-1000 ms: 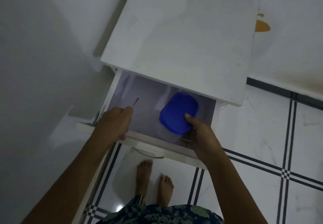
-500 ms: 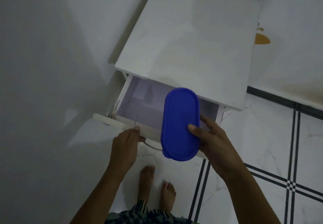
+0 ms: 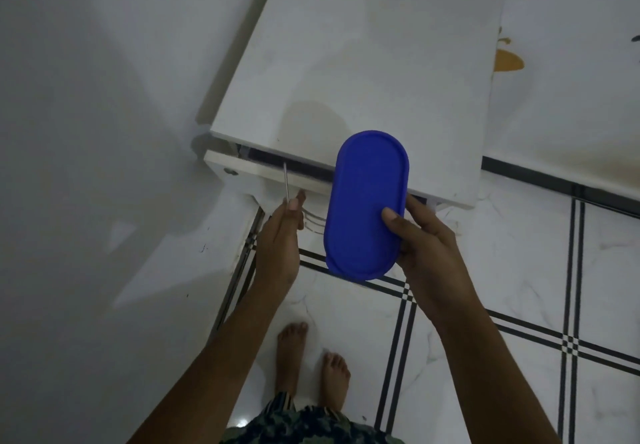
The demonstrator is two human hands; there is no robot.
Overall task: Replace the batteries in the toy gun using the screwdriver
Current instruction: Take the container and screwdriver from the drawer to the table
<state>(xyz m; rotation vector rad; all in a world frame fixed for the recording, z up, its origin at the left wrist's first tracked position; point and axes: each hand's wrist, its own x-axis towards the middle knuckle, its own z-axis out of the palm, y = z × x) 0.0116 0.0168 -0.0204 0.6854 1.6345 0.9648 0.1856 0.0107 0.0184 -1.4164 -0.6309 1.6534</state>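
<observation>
My right hand (image 3: 429, 246) holds a blue oval lidded container (image 3: 367, 206) in the air in front of the white cabinet, thumb on its lid. My left hand (image 3: 280, 239) grips a thin metal screwdriver (image 3: 286, 182) whose shaft points up past the thumb. The fingers of that hand touch the front of the white drawer (image 3: 263, 175), which is nearly pushed in, only a narrow dark gap showing. No toy gun or batteries are in view.
The white cabinet top (image 3: 363, 62) is bare apart from faint stains. A white wall (image 3: 86, 166) stands close on the left. The floor is white tile with black lines (image 3: 571, 270). My bare feet (image 3: 311, 357) stand just below the drawer.
My right hand lifted the blue container out of the open drawer and up in front of the cabinet. My left hand, holding the screwdriver, pushed the drawer almost fully in.
</observation>
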